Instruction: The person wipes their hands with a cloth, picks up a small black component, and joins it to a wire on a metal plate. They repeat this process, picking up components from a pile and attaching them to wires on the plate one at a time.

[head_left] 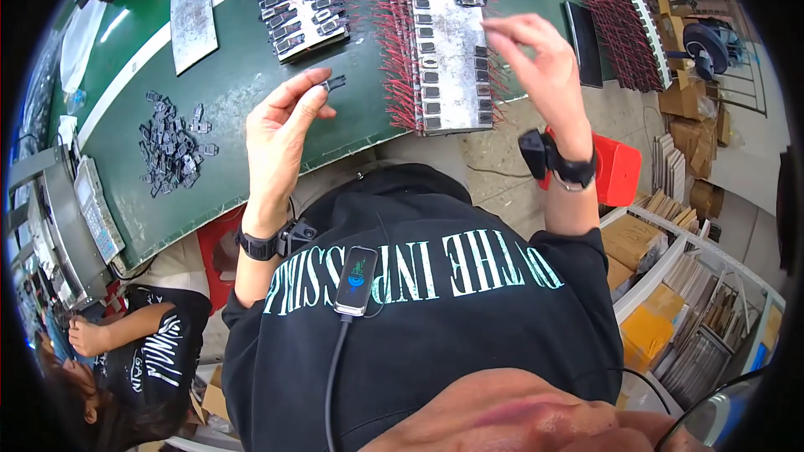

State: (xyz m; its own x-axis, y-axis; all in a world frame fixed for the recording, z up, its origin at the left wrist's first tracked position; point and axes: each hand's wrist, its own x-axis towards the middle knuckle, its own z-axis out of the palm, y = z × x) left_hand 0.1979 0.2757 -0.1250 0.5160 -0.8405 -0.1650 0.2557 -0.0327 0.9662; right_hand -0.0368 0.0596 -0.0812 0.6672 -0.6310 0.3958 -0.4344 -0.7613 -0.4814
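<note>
My left hand (280, 121) pinches a small black plastic housing (336, 83) between thumb and fingertips, above the near part of the green table (243, 113). To its right lies a long pale metal plate (456, 59), with small black modules in rows along both sides and thin red wires (398, 59) sticking out past the edges. My right hand (544, 54) is over the plate's right edge, beside that row of modules. Its thumb and fingers are drawn together; whatever is between them is too small to make out. Loose black housings (172, 151) lie heaped to the left.
A second plate (310, 8) full of black modules lies farther left, near a bare metal plate (193, 17). A rack of red wires (624, 38) sits far right. Below stand a red stool (620, 172) and a shelf (687, 285). Another person (142, 351) works at lower left.
</note>
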